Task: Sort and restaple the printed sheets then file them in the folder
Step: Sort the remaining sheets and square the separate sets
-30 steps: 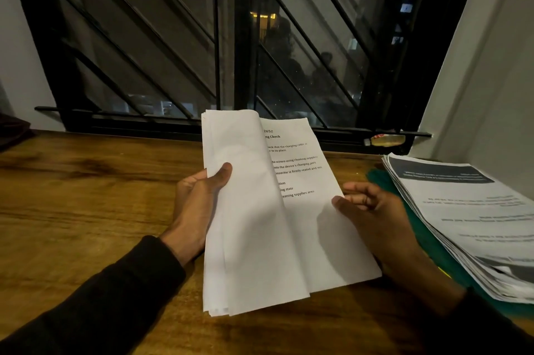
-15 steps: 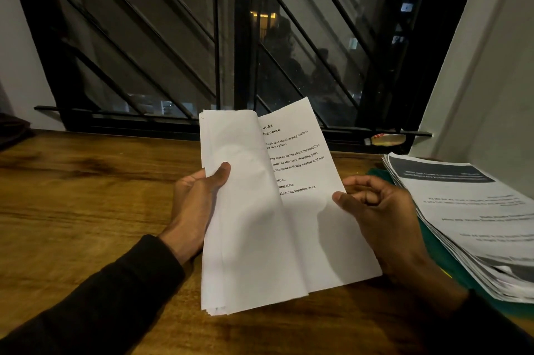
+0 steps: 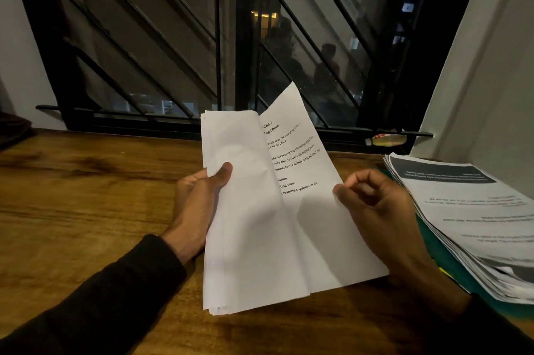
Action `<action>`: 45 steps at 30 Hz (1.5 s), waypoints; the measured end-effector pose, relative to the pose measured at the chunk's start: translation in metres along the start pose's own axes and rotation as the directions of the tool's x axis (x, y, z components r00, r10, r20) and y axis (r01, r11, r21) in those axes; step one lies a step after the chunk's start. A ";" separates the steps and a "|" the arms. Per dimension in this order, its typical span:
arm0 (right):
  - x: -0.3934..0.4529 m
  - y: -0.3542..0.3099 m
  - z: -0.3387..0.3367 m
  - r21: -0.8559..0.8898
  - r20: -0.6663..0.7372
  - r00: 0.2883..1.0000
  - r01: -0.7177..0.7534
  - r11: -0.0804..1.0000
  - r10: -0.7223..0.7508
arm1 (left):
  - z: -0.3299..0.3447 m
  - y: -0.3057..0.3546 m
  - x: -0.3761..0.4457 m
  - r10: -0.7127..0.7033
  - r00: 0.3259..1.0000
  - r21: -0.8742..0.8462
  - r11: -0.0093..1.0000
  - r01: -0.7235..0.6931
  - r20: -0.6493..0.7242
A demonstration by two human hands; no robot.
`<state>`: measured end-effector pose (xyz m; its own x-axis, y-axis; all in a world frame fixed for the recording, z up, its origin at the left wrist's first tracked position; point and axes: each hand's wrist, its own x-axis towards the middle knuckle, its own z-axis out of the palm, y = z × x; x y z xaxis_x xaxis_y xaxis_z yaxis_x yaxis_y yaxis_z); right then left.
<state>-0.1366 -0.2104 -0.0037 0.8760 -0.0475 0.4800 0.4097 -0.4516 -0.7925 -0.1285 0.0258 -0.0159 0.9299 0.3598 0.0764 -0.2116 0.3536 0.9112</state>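
Note:
A bundle of white printed sheets [image 3: 254, 224] stands tilted on the wooden table [image 3: 86, 210], its upper pages folded over to the left. My left hand [image 3: 199, 198] grips the folded pages, thumb on top. One printed page [image 3: 300, 158] is lifted up on the right; my right hand [image 3: 372, 204] pinches its right edge between thumb and curled fingers. A second stack of printed sheets [image 3: 474, 210] lies at the right on a green folder [image 3: 442, 256]. No stapler is in view.
A barred window [image 3: 231, 36] with a black sill runs along the table's far edge. A small bottle [image 3: 385, 140] lies on the sill at the right. A white wall [image 3: 491, 94] closes off the right side. A dark object [image 3: 13, 129] sits at the far left.
My right hand has raised the printed page's right edge, so its top corner now points up in front of the window. The left hand and folded pages have hardly moved.

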 end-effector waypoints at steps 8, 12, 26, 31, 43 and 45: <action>-0.031 -0.039 0.011 0.148 0.540 0.831 0.065 0.987 -0.135 | -0.002 -0.002 0.004 -0.016 1.000 0.005 1.000 0.016 -0.003; -0.039 -0.028 0.026 -0.070 0.667 0.716 0.336 0.939 -0.206 | -0.003 0.001 0.002 -0.043 0.998 0.028 0.999 0.042 0.046; 0.005 0.018 -0.001 -0.081 0.112 0.957 -0.259 0.963 0.267 | 0.002 0.004 -0.003 -0.026 1.000 0.011 1.000 0.026 -0.001; 0.006 0.014 -0.002 0.199 0.110 0.930 -0.366 0.909 0.351 | 0.002 0.005 -0.004 -0.012 1.000 0.023 1.000 0.012 -0.004; 0.004 0.009 -0.004 0.182 0.046 0.976 -0.216 0.959 0.212 | 0.002 0.005 -0.004 0.012 1.000 0.041 0.999 -0.011 -0.022; 0.004 0.010 -0.005 0.179 0.046 0.978 -0.210 0.961 0.205 | 0.002 0.005 -0.004 0.015 1.000 0.048 0.999 -0.014 -0.027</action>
<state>-0.1302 -0.2192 -0.0078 0.9523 -0.0978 0.2892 0.2551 -0.2651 -0.9299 -0.1324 0.0243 -0.0109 0.9181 0.3883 0.0793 -0.2098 0.3063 0.9285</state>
